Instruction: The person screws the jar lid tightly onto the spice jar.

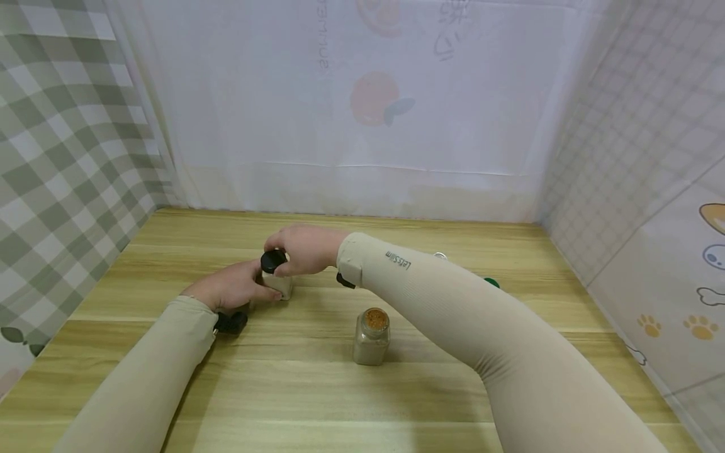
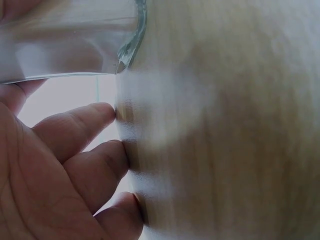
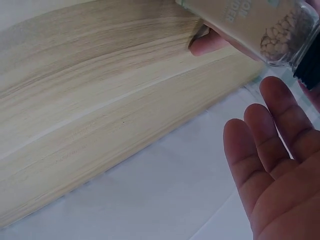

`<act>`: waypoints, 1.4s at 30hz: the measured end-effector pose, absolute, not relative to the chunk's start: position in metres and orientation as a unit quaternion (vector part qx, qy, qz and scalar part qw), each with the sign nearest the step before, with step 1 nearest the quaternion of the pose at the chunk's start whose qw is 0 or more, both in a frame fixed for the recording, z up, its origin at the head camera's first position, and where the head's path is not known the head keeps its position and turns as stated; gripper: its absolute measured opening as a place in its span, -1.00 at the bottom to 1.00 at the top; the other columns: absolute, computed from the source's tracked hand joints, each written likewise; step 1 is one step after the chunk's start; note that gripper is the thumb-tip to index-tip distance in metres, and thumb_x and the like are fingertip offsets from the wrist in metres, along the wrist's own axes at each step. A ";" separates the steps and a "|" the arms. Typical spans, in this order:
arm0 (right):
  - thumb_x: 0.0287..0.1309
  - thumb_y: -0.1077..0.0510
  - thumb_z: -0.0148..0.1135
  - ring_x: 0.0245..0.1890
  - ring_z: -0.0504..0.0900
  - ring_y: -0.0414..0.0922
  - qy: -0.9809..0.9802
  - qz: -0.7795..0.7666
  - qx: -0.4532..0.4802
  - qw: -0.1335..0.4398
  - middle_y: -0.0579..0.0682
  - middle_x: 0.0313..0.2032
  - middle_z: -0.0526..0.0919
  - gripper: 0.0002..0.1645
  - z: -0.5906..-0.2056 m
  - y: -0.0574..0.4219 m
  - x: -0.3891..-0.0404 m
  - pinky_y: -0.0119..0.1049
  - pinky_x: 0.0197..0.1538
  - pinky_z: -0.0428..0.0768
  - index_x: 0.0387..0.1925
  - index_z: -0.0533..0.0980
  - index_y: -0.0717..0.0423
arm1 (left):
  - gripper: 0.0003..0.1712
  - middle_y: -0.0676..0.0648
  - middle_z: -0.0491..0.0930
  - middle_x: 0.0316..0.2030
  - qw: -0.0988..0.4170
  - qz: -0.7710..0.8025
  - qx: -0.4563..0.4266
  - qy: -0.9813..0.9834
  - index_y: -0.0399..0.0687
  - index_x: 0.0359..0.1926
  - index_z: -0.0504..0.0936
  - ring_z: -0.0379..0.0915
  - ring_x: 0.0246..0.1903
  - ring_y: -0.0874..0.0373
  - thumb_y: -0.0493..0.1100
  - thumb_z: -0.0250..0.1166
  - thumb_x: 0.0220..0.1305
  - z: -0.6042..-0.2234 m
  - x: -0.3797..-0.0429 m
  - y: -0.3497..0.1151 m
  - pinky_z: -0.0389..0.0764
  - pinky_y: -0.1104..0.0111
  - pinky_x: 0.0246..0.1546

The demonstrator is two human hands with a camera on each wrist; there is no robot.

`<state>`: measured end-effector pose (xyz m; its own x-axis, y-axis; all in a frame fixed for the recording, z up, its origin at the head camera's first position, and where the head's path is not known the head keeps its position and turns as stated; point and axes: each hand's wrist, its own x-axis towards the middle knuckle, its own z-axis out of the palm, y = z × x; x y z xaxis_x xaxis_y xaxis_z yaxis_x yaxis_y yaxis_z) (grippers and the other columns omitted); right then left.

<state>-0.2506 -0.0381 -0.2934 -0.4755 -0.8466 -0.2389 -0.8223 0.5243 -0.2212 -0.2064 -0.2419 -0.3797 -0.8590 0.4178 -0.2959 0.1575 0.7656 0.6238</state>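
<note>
Jar (image 1: 279, 286) with black lid (image 1: 274, 260) is over the left part of the wooden table (image 1: 294, 402), left hand (image 1: 238, 286) gripping its body, right hand (image 1: 308, 248) pinching the lid between thumb and finger. Step looks like working the lid, loosening or tightening unclear; next move likely calls for steady left hold, right twist, clear of the nearer brown-topped jar (image 1: 370, 343).

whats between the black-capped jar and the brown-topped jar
Only bare wooden tabletop lies between the black-capped jar and the brown-topped jar, as the head view shows.
</note>
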 end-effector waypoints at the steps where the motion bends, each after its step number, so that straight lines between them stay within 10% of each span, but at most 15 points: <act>1: 0.49 -0.08 0.28 0.03 0.58 -0.20 0.860 -0.041 -0.483 0.161 -0.13 0.04 0.64 -0.55 -0.294 -0.038 -0.251 -0.33 0.15 0.54 0.27 0.54 0.00 | -0.29 -0.16 0.61 0.00 0.213 0.305 0.158 0.915 -0.01 0.35 0.45 0.50 -0.13 -0.01 0.24 0.40 0.37 -0.380 -0.206 -0.242 0.53 0.15 -0.08; 6: 0.46 -0.16 0.30 -0.07 0.58 -0.20 0.867 -0.046 -0.472 0.156 -0.15 -0.05 0.64 -0.55 -0.294 -0.038 -0.249 -0.36 0.04 0.55 0.18 0.56 0.00 | -0.27 -0.21 0.53 0.31 0.210 0.312 0.161 0.912 0.03 0.39 0.45 0.49 0.14 -0.08 0.24 0.41 0.37 -0.381 -0.206 -0.242 0.52 0.00 0.14; 10: 0.45 -0.17 0.30 0.25 0.56 -0.15 0.866 -0.031 -0.475 0.151 -0.06 0.27 0.60 -0.33 -0.294 -0.038 -0.250 -0.32 0.32 0.50 0.42 0.44 0.03 | -0.21 -0.25 0.44 0.43 0.210 0.315 0.160 0.912 0.00 0.45 0.41 0.44 0.32 -0.17 0.24 0.41 0.37 -0.381 -0.205 -0.241 0.49 -0.12 0.25; 19: 0.48 -0.04 0.28 0.28 0.52 -0.17 0.854 -0.017 -0.499 0.147 -0.10 0.25 0.60 -0.40 -0.294 -0.035 -0.251 -0.29 0.39 0.44 0.45 0.45 -0.04 | -0.19 -0.18 0.61 0.06 0.215 0.308 0.155 0.914 -0.04 0.46 0.39 0.52 -0.09 0.00 0.23 0.41 0.37 -0.380 -0.206 -0.241 0.54 0.12 -0.03; 31: 0.46 -0.14 0.31 0.04 0.54 -0.20 0.865 -0.025 -0.481 0.144 -0.14 0.03 0.62 -0.50 -0.296 -0.038 -0.250 -0.33 0.17 0.52 0.26 0.54 0.00 | -0.25 -0.20 0.55 0.26 0.211 0.315 0.159 0.912 0.01 0.43 0.43 0.50 0.05 -0.04 0.21 0.41 0.37 -0.379 -0.205 -0.241 0.53 0.06 0.07; 42: 0.47 -0.09 0.30 0.38 0.49 -0.14 0.859 -0.018 -0.487 0.156 -0.05 0.39 0.53 -0.26 -0.294 -0.034 -0.251 -0.26 0.45 0.43 0.55 0.33 -0.03 | -0.10 -0.25 0.56 0.26 0.219 0.311 0.150 0.913 -0.04 0.53 0.33 0.54 0.06 -0.07 0.24 0.42 0.36 -0.380 -0.206 -0.241 0.57 0.04 0.05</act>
<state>-0.2513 -0.0343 -0.2943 -0.4769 -0.8426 -0.2501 -0.8316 0.5247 -0.1820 -0.2065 -0.2407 -0.3797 -0.8593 0.4092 -0.3068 0.1372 0.7623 0.6325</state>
